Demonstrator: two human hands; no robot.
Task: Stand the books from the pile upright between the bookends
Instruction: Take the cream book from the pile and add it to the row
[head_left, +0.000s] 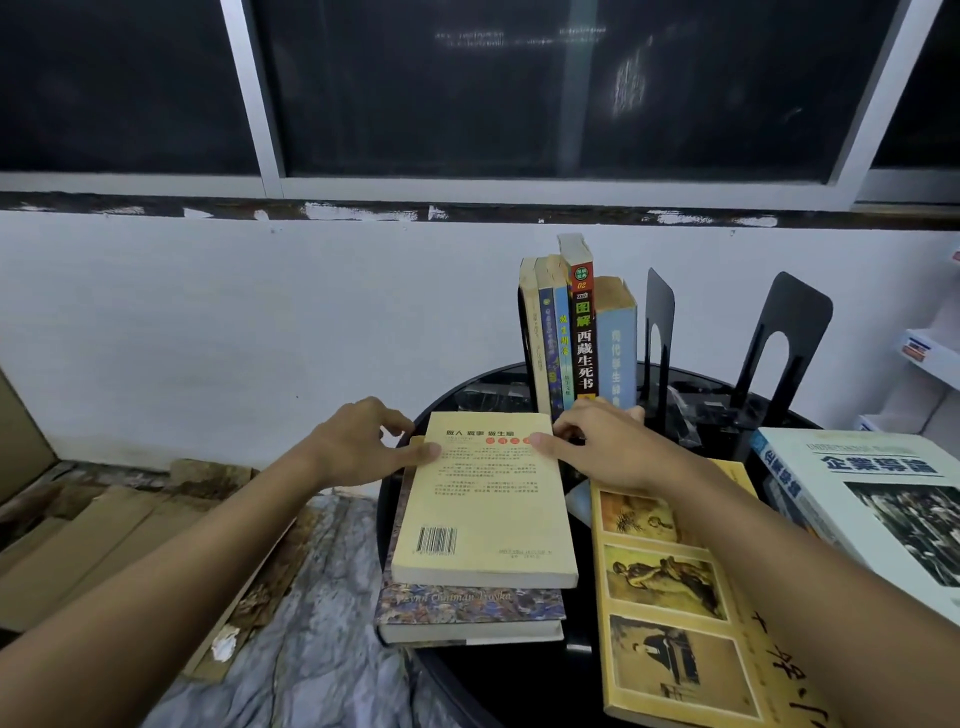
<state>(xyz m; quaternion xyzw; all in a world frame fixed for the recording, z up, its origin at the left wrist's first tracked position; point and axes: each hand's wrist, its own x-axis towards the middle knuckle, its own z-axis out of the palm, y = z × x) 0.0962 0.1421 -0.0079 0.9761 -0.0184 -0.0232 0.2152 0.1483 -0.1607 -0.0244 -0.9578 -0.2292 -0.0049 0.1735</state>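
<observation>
While the left hand (358, 441) is pinching the yellow book (483, 499) at its far-left edge, thumb on cover, fingers curled round, the right hand (608, 447) is pinching the far-right edge likewise. Book is lying flat atop the pile (467, 608) on the black bench (519, 686). Behind, upright books (576, 332) are standing in a row; two black bookends (657, 338) are standing right of them.

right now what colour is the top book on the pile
Pale yellow: the top book has black print and a barcode, clearest in the head view.
</observation>
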